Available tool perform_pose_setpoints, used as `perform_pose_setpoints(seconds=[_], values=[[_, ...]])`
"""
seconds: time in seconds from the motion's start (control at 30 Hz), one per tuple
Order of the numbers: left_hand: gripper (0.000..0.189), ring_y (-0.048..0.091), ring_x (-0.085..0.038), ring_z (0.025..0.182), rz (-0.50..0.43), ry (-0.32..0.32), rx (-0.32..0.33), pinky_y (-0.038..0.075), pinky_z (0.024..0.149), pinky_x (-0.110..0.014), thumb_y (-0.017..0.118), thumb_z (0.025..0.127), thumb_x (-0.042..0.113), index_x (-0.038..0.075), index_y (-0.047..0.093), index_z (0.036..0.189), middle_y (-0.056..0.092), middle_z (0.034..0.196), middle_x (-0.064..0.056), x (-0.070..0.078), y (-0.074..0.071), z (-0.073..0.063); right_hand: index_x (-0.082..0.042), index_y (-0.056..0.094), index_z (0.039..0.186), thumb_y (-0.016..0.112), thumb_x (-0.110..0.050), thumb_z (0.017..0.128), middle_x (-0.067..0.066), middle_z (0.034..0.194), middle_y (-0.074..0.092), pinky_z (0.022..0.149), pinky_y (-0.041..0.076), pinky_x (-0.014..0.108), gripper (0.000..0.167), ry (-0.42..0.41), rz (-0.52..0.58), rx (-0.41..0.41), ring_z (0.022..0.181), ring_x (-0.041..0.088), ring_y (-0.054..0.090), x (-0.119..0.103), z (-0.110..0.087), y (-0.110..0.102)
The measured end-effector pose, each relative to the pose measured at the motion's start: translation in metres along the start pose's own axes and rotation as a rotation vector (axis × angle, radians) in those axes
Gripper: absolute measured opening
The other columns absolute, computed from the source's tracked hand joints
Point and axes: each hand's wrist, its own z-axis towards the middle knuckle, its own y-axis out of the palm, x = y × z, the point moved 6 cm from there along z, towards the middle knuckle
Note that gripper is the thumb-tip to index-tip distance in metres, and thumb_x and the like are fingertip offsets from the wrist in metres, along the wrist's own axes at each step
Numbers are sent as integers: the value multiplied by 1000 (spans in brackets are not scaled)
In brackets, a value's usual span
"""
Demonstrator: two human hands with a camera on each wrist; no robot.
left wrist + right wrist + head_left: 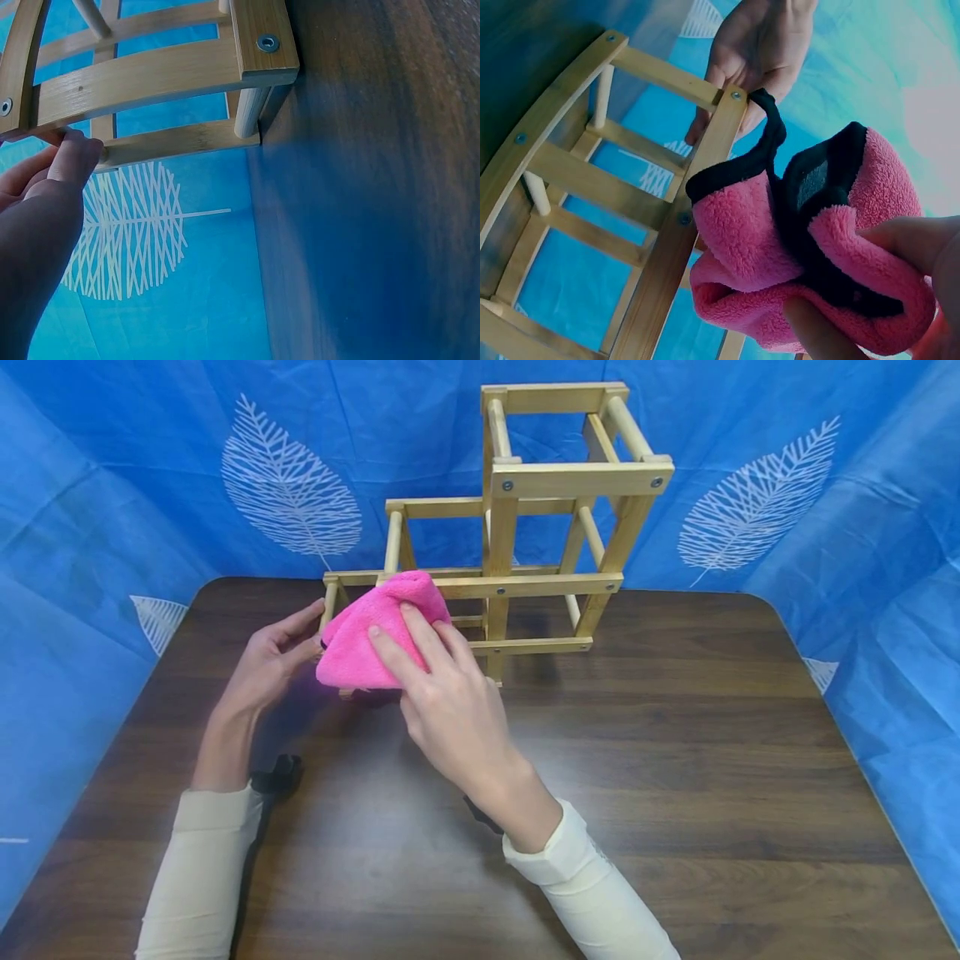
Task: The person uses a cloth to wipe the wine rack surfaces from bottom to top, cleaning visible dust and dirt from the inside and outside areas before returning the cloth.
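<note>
Cream sleeves frame a dark wooden table (675, 760). At the left, the left hand (266, 664) holds the near-left corner post of a stepped rack of pale bamboo slats and dowels (551, 481), its fingers curled round the wood. Just beside it, the right hand (442, 693) grips a fluffy pink microfibre cloth with black edging (375, 635), pressing it against the rack's low left section. To the right rises the rack's taller part, before a blue backdrop printed with white leaves (757, 502).
</note>
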Motion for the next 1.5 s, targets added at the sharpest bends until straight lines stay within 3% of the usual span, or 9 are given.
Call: perform_pose_setpoints(seconds=[0.3,0.43,0.73,1.03,1.5], values=[[71,40,-26,139,-15,13,-13,41,104,-31,65,95,36,22,31,156,34,158,-2,0,-1,-1,-12,61,133,70,-8,81,13,143,51,73,60,46,53,41,-66,61,117,33,54,8,-7,-4],[69,36,-26,141,-1,-2,-8,39,106,-29,63,97,34,23,30,156,32,159,-1,-1,-1,-1,-9,61,129,67,-4,81,14,141,52,75,60,48,49,64,-69,91,116,33,55,15,-11,-10],[68,30,-26,144,-3,-8,-21,33,112,-42,63,97,34,22,30,156,28,160,-2,-1,-2,0,-5,63,125,65,-1,81,17,141,52,78,59,48,44,127,-45,136,114,33,57,31,-21,-22],[63,28,-28,145,-108,25,-45,33,111,-37,62,99,20,17,33,154,27,161,-5,1,-1,4,-3,61,125,71,-3,80,19,138,54,82,58,49,47,183,-52,166,111,36,60,46,-29,-37],[64,29,-27,144,-88,15,-43,33,111,-37,63,98,24,18,33,155,28,160,-4,2,1,3,-4,60,129,72,0,82,18,138,54,84,56,51,49,293,-61,224,106,38,62,72,-43,-54]])
